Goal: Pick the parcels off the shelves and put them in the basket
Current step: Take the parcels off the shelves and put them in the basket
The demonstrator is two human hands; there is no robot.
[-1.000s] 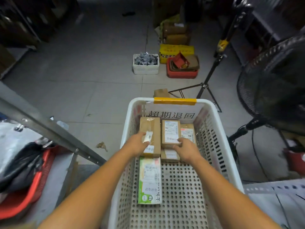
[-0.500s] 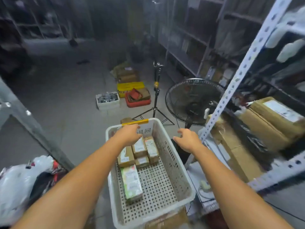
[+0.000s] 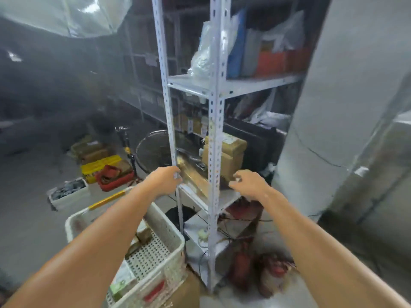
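The white perforated basket (image 3: 171, 245) stands low on the left with several small parcels inside, mostly hidden by my left forearm. A white metal shelf rack (image 3: 214, 134) rises ahead. On its lower shelf lie brown cardboard parcels (image 3: 231, 152) and a flat tan parcel (image 3: 193, 176). My left hand (image 3: 164, 177) is raised beside the rack's left post, fingers loosely curled, holding nothing. My right hand (image 3: 246, 182) hovers just right of the front post, close to the brown parcels, fingers spread and empty.
A black standing fan (image 3: 153, 152) and a tripod (image 3: 126, 143) stand behind the rack on the left. Red, yellow and white crates (image 3: 106, 172) sit on the floor. A large grey wrapped column (image 3: 344, 107) fills the right. Cables and red objects (image 3: 246, 265) lie under the rack.
Both hands left the basket and rose toward the shelf rack. My view swung right and up from the basket to the shelves; the frame is motion-blurred.
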